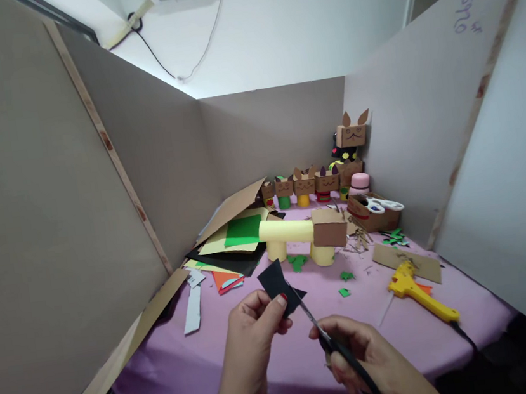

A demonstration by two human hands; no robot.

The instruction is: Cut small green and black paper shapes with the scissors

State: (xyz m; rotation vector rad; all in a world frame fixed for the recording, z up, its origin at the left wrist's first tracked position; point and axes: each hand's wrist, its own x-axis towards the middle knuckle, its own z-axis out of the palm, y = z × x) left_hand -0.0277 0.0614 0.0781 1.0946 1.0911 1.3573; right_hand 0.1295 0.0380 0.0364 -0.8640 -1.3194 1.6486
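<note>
My left hand (253, 332) pinches a small piece of black paper (276, 285) between thumb and fingers, held above the purple tablecloth (188, 372). My right hand (363, 354) grips black-handled scissors (331, 339), and their blades reach up into the paper's lower right edge. Just beyond the paper stands a paper figure (303, 233) made of pale yellow tubes with a brown cardboard box head.
A yellow glue gun (418, 293) lies at the right on a cardboard strip. Coloured paper sheets (234, 239) are piled at the left. Small box-headed figures (304, 187) line the back wall, beside a cardboard box holding white scissors (382, 206). Cardboard partitions enclose three sides.
</note>
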